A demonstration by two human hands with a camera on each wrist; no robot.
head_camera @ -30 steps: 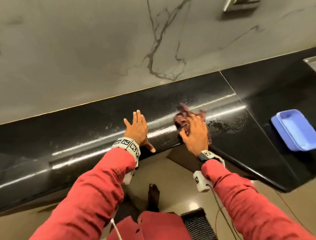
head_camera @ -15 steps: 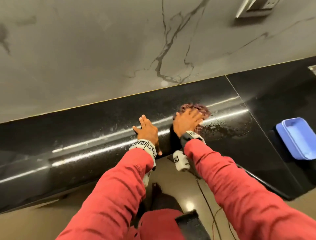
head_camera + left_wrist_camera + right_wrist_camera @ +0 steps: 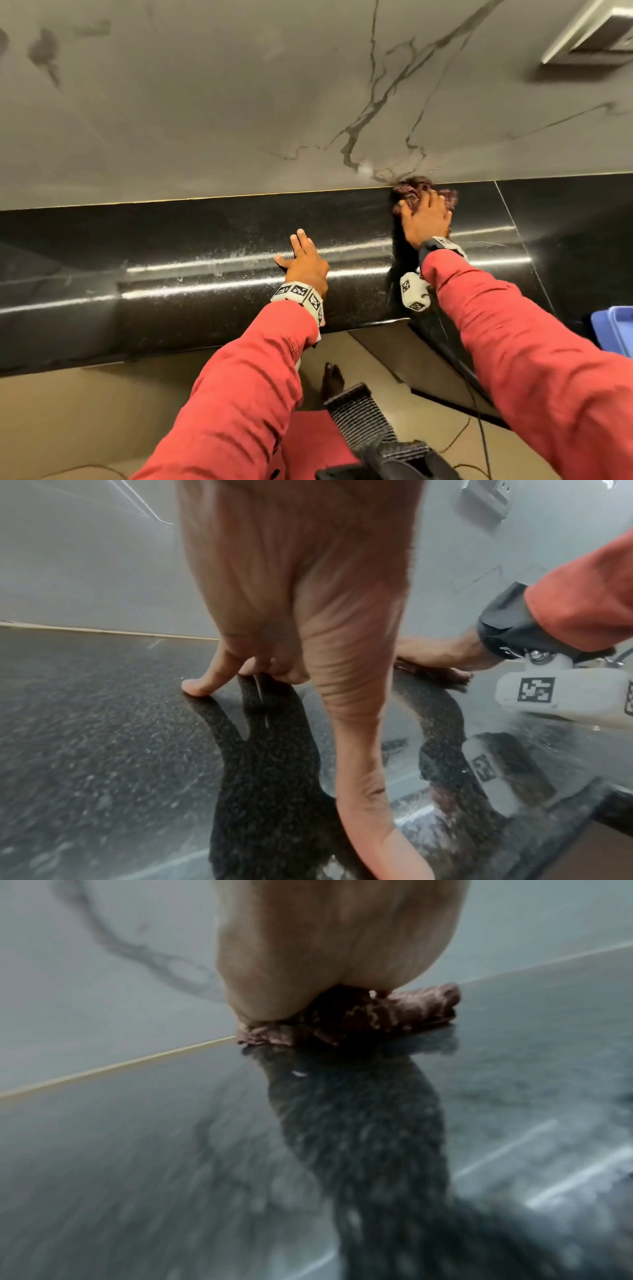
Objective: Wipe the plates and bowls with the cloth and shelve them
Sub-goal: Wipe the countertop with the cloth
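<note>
A crumpled maroon cloth (image 3: 411, 186) lies on the black stone countertop (image 3: 205, 240), right against the grey marbled wall. My right hand (image 3: 426, 216) lies on top of it with fingers spread and presses it down; in the right wrist view the cloth (image 3: 394, 1012) bunches out from under the palm (image 3: 335, 947). My left hand (image 3: 305, 257) rests flat on the counter to the left, fingers straight, holding nothing. The left wrist view shows its fingertips (image 3: 193, 689) on the stone and the right hand (image 3: 438, 653) on the cloth (image 3: 441, 674). No plate or bowl is in view.
A blue plastic tray (image 3: 616, 329) sits on the counter at the far right edge. Water streaks mark the counter's surface. A wall socket plate (image 3: 596, 34) is high on the right. The counter's front edge runs just before my wrists, with floor below.
My right hand has pushed the cloth away from the counter's front part to the back wall. My left hand has stayed flat on the counter.
</note>
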